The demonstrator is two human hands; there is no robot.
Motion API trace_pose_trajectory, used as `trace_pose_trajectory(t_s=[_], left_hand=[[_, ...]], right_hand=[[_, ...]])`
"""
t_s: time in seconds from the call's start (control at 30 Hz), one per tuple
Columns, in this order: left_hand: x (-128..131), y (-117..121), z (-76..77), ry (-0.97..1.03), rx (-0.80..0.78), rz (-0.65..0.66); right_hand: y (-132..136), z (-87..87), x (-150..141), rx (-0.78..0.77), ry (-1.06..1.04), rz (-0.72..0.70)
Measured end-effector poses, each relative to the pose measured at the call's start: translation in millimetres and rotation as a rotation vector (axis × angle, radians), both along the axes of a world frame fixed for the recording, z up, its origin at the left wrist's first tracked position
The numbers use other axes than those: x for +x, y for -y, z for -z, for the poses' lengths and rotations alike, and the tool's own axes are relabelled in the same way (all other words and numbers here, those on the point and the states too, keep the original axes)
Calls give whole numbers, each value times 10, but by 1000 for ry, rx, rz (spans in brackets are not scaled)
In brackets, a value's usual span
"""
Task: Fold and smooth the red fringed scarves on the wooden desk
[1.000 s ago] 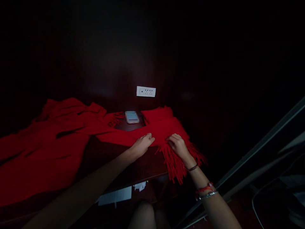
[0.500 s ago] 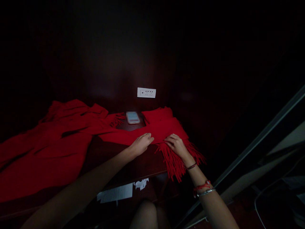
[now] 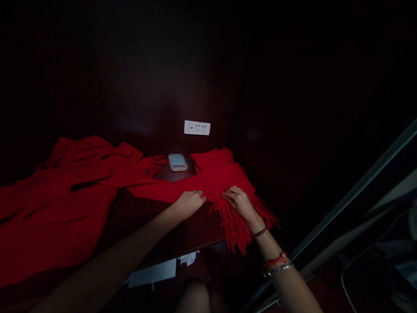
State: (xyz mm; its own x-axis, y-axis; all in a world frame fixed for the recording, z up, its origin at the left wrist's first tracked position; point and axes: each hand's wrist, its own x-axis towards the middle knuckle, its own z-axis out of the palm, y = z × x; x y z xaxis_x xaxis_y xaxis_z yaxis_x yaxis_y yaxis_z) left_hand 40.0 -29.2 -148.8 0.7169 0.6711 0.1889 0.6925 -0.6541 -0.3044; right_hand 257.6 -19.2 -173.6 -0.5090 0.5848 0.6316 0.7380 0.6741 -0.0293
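A red fringed scarf [image 3: 215, 176] lies over the dark wooden surface, its right end folded in layers with tassels [image 3: 239, 228] hanging past the front edge. My left hand [image 3: 189, 203] is closed at the scarf's near edge, fingers curled in on the cloth. Just right of it, my right hand [image 3: 239, 202] pinches the same edge where the fringe starts, thumb and fingertips together. To the left spreads a wide, rumpled heap of red cloth [image 3: 81, 187], joined to the folded part by a narrower strip.
A small pale blurred packet [image 3: 177, 162] sits behind the strip. On the back wall is a white socket plate [image 3: 197, 128]. Below the surface lie white papers [image 3: 153, 273] and a crumpled sheet [image 3: 189, 258]. A pale diagonal edge [image 3: 352, 204] and a white cable [image 3: 345, 287] are at right.
The view has shifted slightly. My left hand has come a little nearer to me along the scarf's edge. My right hand stays nearly in place at the fringe.
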Motion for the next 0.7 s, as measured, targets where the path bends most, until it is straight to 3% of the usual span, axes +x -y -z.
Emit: trace_pose_trajectory(t_s=[0.13,0.2,0.3,0.37,0.47,0.53,0.63,0.7], left_hand=[[23,37,11,4,-21,-44],[15,41,8,28,-27,-55],[-7,24,-1,95,-58,-46],[-20,-4,-1,159,-79,-29],[-53,-87,18,279,-60,3],[-102,-184,37,395,-19,-93],[-221,-403,40,537,-21,-310],[-300,-587,10,567,-71,-335]], right_hand=[[40,-10,-18,-96,-74,7],[49,-62,5,-223,-143,-32],[-25,-252,78,-476,-205,-116],[-168,-446,103,-547,-219,-73],[-514,-728,35,-456,-99,115],[-786,-835,-56,-344,116,176],[-1142,-843,-159,-303,398,186],[-1302,-800,-174,-323,495,235]])
